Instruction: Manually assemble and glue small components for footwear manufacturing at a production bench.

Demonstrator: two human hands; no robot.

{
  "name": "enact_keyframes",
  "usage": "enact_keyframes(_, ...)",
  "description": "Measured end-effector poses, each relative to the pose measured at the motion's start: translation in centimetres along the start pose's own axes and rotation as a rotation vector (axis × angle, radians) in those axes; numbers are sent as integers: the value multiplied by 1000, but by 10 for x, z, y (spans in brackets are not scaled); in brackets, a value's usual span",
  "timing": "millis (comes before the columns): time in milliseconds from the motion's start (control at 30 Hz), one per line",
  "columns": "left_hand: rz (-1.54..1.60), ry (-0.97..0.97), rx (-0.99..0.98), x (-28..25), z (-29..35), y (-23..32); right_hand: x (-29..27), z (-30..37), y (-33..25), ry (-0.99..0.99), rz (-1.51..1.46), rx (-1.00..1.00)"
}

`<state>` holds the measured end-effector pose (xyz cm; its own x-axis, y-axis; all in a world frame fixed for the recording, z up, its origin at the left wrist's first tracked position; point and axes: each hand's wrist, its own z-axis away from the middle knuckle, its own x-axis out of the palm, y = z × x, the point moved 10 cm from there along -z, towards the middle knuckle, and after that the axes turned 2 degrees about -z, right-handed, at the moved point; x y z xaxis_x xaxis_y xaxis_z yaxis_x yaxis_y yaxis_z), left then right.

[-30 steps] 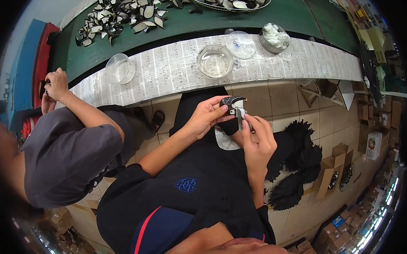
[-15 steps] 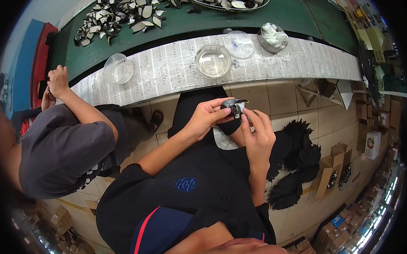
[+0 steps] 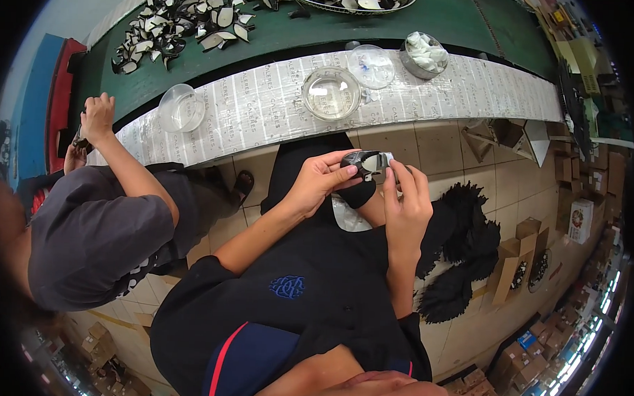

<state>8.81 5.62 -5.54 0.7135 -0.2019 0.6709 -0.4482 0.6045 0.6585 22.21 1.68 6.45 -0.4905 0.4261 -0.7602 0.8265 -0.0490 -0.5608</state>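
Observation:
A glossy black shoe-upper piece (image 3: 357,159) with a pale lining is held in front of my body, below the table's front edge. My left hand (image 3: 317,184) grips its left end, thumb on the near side and fingers behind. At the piece's right end, my right hand (image 3: 409,201) has its thumb and fingertips pinched together beside a small white bit (image 3: 387,157). Whether that bit is cloth or part of the lining I cannot tell. A clear round dish (image 3: 332,95) of see-through liquid stands on the table beyond my hands.
A paper-covered ledge (image 3: 254,112) holds an empty clear tub (image 3: 182,109), a clear lid (image 3: 371,66) and a tin of white cloth (image 3: 425,56). Behind it, a pile of black-and-white pieces (image 3: 173,29) lies on the green belt (image 3: 295,31). To my left sits a co-worker (image 3: 103,218).
My right fingertips have shifted slightly up and right along the shoe-upper piece, which has turned a little and shows more pale lining. My left hand keeps its hold. The co-worker's hand has moved slightly.

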Motion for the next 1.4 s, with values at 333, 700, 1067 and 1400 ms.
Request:
enact_keyframes(333, 42, 14, -30, -4, -3, -5, 0, 3, -11, -15, -203, -5)
enact_keyframes(700, 44, 27, -13, -4, -2, -4, 6, 7, -13, -36, -255, 7)
enact_keyframes(1067, 45, 33, -17, -2, -1, -3, -6, 11, 0, 56, -49, -10)
enact_keyframes(1400, 69, 33, -50, 6, 11, 5, -46, 6, 51, 187, -153, 195)
